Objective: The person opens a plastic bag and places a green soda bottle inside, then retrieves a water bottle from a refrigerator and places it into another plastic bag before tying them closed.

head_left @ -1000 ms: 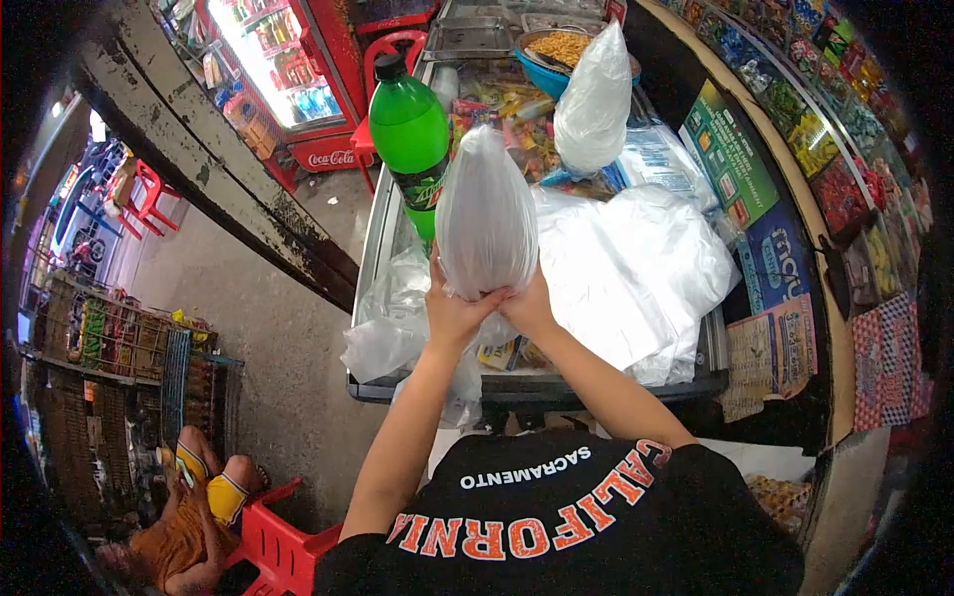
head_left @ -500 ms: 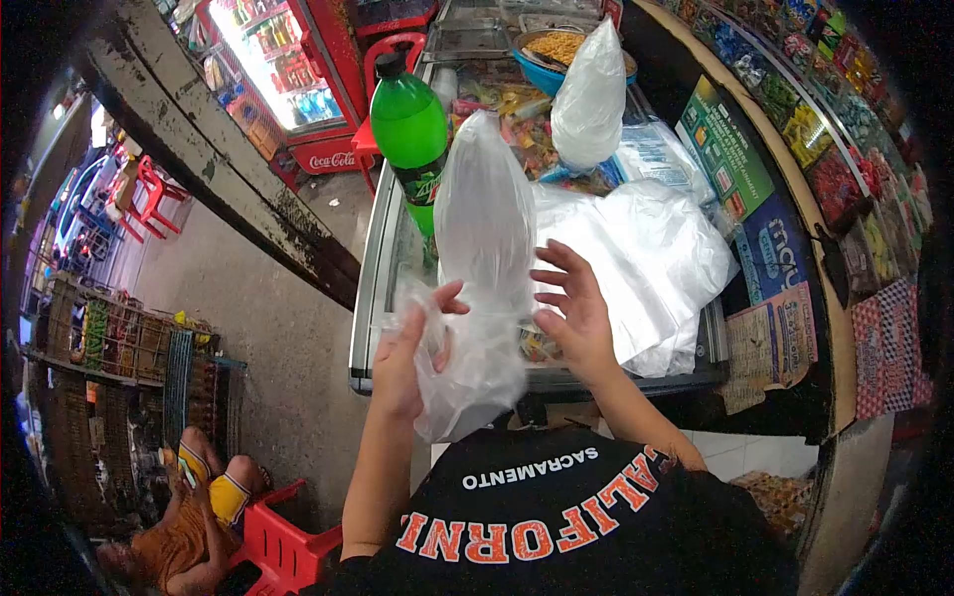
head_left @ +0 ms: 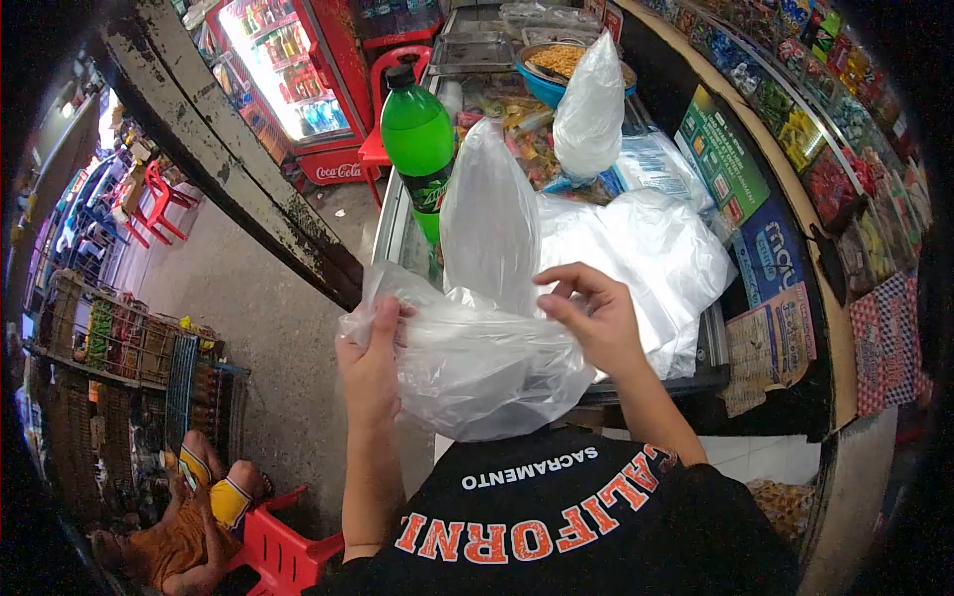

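A clear plastic bag spreads wide between my two hands, its loose mouth bunched toward my chest. My left hand grips the left edge of this film between thumb and fingers. On the other side my right hand has its thumb and forefinger pinched at the bag's upper right edge. Just beyond, a tall pointed translucent bag form stands upright, its lower end overlapped by the film. Flat white plastic bags lie in a stack beside my right hand.
A green soda bottle stands left of the pointed form. Another wrapped white cone stands near a blue basin of yellowish food. Snack packets hang at right. A seated person and a red fridge are at left.
The bag has been drawn open and stretched sideways between both hands. My left hand has moved slightly left, and the right hand's spread fingers have curled in onto the film.
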The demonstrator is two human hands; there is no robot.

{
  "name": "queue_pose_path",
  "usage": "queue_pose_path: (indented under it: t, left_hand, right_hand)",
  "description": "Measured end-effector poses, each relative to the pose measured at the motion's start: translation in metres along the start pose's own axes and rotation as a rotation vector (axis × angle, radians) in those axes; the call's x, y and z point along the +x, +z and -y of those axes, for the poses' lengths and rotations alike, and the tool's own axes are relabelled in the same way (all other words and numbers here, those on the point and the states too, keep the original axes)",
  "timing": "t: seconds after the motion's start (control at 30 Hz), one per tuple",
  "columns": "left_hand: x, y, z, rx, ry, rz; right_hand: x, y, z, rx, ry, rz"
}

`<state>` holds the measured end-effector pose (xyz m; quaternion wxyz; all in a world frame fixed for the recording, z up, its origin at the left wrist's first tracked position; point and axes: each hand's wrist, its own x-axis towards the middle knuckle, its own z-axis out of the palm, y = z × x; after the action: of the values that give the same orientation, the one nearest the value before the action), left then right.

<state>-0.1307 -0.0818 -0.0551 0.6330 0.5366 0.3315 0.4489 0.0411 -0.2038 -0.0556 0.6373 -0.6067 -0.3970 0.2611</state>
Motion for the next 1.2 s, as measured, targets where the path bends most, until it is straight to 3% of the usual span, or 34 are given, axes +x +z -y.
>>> queue_pose_path:
  t: [0.07,0.13,0.2,0.27,0.43,0.5,0.63,0.8,0.83,0.9,0.97,1.03,1.2]
  left_hand:
    - [-0.002,0.004,-0.003,-0.002,0.026,0.001]
    - [-0.006,0.009,-0.007,-0.003,0.051,0.003]
    - [-0.009,0.015,-0.010,0.055,0.138,0.082]
    - [-0.012,0.020,-0.014,0.084,0.173,0.131]
    - [-0.018,0.032,-0.019,0.074,0.232,0.231]
    - [-0.019,0.034,-0.019,0.052,0.188,0.250]
    - [-0.015,0.025,-0.015,-0.005,0.119,0.288]
    - [-0.003,0.012,-0.002,-0.487,-0.043,0.507]
    - [-0.001,0.014,-0.003,-0.365,0.021,0.516]
    - [-0.004,0.023,-0.009,-0.439,-0.013,0.506]
    - [-0.002,0.026,-0.009,-0.512,-0.047,0.494]
    - [0.005,0.024,-0.003,-0.730,-0.202,0.458]
    - [0.004,0.044,0.011,-0.416,-0.107,0.412]
  right_hand:
    - [0.003,-0.012,0.012,-0.109,0.031,0.033]
    - [0.007,-0.018,0.023,-0.500,-0.338,-0.100]
    - [0.006,-0.021,0.036,-0.622,-0.378,-0.066]
    - [0.000,-0.009,0.056,-0.933,-0.526,-0.074]
    - [0.009,0.016,0.044,-0.593,-0.569,0.157]
    - [0.011,0.021,0.030,0.126,-0.024,0.328]
    - [0.009,0.017,0.027,0.176,0.049,0.229]
    - [0.010,0.015,0.012,0.177,0.017,0.069]
    - [0.010,0.018,0.013,0.178,0.018,0.069]
    - [0.011,0.025,0.014,0.124,-0.194,0.018]
    - [0.011,0.029,0.013,0.150,-0.210,0.016]
    - [0.010,0.030,0.014,0.177,-0.227,0.014]
    - [0.010,0.029,0.017,0.036,-0.230,0.049]
